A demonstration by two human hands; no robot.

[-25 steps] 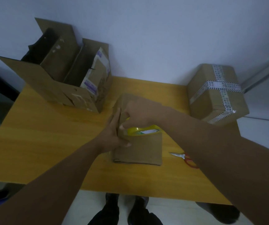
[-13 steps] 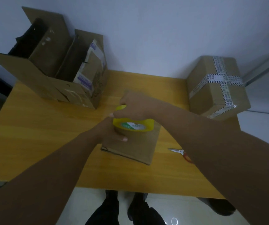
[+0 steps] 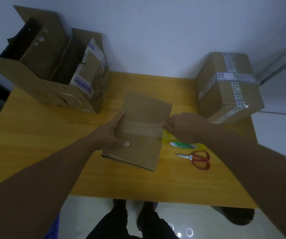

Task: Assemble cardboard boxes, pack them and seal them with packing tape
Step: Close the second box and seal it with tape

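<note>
Flat box (image 3: 144,128) lay mid-worktop (image 3: 35,144), a strip of clear tape (image 3: 142,127) across its middle. Left hand (image 3: 107,135) gripped the box's left edge, thumb on top. Right hand (image 3: 185,126), fingers curled, held the yellow roll (image 3: 181,144) at the box's right edge; the roll's green-and-white label was unreadable. Red-handled scissors (image 3: 197,159) lay just near of the roll. Sealed box (image 3: 225,88) stood far right, crossed by printed tape, its writing too small to read. Open carton (image 3: 52,69) stood far left, holding cardboard with blue-and-white labels, illegible.
</note>
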